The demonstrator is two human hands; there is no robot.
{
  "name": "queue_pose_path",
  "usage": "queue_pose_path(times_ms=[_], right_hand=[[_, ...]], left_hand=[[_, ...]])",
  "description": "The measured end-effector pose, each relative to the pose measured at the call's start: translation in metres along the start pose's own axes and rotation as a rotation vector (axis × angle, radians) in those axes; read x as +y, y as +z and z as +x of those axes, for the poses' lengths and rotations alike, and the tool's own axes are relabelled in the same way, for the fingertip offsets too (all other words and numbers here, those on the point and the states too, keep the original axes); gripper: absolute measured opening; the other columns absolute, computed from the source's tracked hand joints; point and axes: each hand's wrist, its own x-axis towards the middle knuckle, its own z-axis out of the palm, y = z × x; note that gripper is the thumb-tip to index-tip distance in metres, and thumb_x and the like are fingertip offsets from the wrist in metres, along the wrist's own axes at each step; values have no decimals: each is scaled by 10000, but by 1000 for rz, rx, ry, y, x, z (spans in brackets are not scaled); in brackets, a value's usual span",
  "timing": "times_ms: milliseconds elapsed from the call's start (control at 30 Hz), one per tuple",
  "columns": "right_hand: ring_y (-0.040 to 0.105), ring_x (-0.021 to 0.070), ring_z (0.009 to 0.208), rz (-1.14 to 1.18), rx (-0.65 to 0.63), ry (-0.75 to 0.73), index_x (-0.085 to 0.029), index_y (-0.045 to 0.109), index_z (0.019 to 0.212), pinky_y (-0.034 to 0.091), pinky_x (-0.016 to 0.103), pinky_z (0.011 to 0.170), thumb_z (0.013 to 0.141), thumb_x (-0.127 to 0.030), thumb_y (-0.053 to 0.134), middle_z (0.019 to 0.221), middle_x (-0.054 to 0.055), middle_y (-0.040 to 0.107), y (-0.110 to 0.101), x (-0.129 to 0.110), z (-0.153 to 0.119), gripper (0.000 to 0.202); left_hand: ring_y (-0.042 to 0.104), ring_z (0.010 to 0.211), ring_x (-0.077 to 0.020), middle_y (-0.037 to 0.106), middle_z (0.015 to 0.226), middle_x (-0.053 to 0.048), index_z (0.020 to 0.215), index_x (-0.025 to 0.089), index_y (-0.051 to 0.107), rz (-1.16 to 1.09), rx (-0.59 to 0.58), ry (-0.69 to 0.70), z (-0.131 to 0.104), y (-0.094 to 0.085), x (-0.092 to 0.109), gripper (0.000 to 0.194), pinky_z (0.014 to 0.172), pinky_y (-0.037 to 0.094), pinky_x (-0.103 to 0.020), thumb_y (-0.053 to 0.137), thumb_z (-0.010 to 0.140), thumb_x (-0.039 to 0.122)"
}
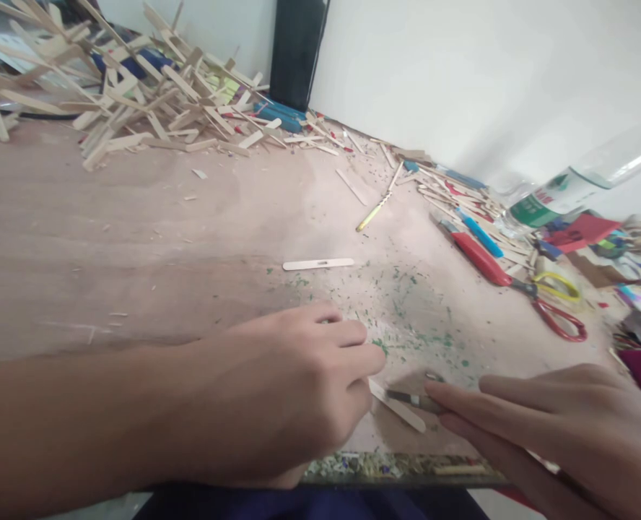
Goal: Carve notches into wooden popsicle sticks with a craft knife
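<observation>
Well — 1 stick (406, 414) juts from left fingers (364, 359).

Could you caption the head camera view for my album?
Left hand holds a wooden stick; right hand points a metal-tipped tool at it.

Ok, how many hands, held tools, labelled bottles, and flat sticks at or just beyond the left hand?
Hands: 2, left hand and right hand
Held tool: 1
Labelled bottle: 1
Flat sticks: 2, near stick and far stick
Total: 6
</observation>
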Motion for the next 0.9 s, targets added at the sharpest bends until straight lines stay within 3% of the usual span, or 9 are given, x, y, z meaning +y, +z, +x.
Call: queue_pose_path(times_ms=[100, 333, 767, 900], right_hand=[[608, 116, 474, 67, -74, -5, -237, 711, 1243, 362, 310, 479, 1111, -63, 474, 648, -57, 624, 0, 0, 2, 323], [577, 101, 404, 137, 23, 0, -313, 689, 1235, 367, 301, 416, 1186, -238, 488, 615, -95, 620, 10, 6, 2, 221], [583, 115, 429, 86, 16, 9, -286, 685, 1206, 366, 316, 456, 1152, -173, 474, 599, -90, 590, 9, 3, -2, 244], [626, 99, 462, 123, 17, 43, -307, 692, 1254, 393, 297, 488, 1171, -178, 470, 662, -92, 666, 7, 2, -1, 269]], left_hand=[[581, 852, -234, 639, 936, -46, 868, 192, 686, -1, 4, 3, 0, 0, 0, 116, 827, 518, -428, 789, 858, 139], [578, 838, -226, 640, 927, -41, 869, 190, 687, -12, 0, -1, 0, -1, 0, 111, 815, 498, -418, 773, 865, 121], [569, 862, -233, 635, 951, -46, 867, 190, 699, -8, 1, -6, -1, 1, 1, 103, 844, 513, -425, 790, 884, 145], [565, 861, -235, 630, 948, -47, 861, 189, 701, -2, 3, 0, -2, 1, 2, 96, 841, 518, -427, 782, 881, 142]])
